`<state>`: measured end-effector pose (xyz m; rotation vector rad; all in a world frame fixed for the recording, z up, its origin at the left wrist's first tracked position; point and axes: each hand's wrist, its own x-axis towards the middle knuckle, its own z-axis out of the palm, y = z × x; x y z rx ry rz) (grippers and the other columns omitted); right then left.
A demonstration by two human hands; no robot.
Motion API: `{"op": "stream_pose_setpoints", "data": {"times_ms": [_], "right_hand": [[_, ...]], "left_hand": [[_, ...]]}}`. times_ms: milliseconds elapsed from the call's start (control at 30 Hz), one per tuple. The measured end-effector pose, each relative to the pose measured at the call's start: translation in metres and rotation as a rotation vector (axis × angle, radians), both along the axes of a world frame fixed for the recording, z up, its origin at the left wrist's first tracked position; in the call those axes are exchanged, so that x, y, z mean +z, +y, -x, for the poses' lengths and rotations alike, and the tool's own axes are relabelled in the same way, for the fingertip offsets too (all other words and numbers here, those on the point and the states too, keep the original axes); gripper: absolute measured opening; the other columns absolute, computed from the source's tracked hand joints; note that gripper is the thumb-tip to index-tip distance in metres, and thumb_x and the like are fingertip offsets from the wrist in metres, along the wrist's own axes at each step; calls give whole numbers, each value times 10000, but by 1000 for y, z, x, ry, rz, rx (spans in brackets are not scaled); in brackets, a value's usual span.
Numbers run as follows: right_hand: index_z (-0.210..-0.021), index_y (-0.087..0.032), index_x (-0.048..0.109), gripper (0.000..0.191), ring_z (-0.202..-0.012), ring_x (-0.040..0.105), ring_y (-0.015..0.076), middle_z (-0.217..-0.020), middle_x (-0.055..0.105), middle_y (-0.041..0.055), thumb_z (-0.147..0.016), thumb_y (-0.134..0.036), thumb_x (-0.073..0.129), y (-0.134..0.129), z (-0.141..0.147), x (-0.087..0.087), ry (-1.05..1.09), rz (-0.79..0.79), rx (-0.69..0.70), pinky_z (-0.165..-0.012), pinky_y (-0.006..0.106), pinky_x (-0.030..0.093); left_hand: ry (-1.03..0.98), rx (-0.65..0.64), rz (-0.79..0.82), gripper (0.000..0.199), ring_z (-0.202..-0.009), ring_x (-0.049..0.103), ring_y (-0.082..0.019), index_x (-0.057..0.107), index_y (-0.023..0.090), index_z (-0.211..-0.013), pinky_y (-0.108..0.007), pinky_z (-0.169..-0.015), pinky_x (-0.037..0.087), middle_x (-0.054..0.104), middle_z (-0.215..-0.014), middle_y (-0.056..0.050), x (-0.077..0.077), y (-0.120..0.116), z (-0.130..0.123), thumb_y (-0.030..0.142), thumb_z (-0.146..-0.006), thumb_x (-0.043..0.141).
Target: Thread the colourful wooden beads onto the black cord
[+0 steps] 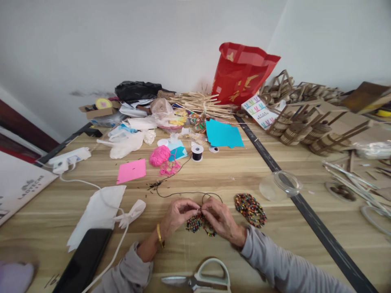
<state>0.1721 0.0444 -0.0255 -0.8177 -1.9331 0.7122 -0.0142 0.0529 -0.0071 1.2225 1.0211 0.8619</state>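
Observation:
My left hand (180,214) and my right hand (220,217) meet at the front middle of the table, fingertips pinched together on a thin black cord (183,193). The cord loops behind my hands and runs back toward a spool of black cord (197,153). Below my fingers hangs or lies a string of multicoloured beads (194,224), partly hidden by my hands. To the right of my right hand lies a pile of beaded bracelets (250,209). Scissors (198,280) with pale handles lie close to me.
Left are a black phone (84,260), white paper (96,213) and a white cable (117,248). Beyond are pink yarn (159,156), a pink sheet (131,171), blue sheets (224,133) and a red bag (244,75). Right stand a clear plastic jar (276,186) and small wooden buckets (295,132).

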Motion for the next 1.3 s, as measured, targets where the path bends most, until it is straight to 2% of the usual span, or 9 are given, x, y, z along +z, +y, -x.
{"op": "stream_pose_setpoints", "data": {"times_ms": [1300], "right_hand": [[-862,-195,545,112,-659,504,150,-723,552,31,-933,-211,459,0,0,2,-7,-18,19,-590,259,408]], "left_hand": [[-54,-3,34,228,-668,627,-134,715,115,-754,-228,-654,491,713,-720,-45,1,-1,-1,283,-619,790]]}}
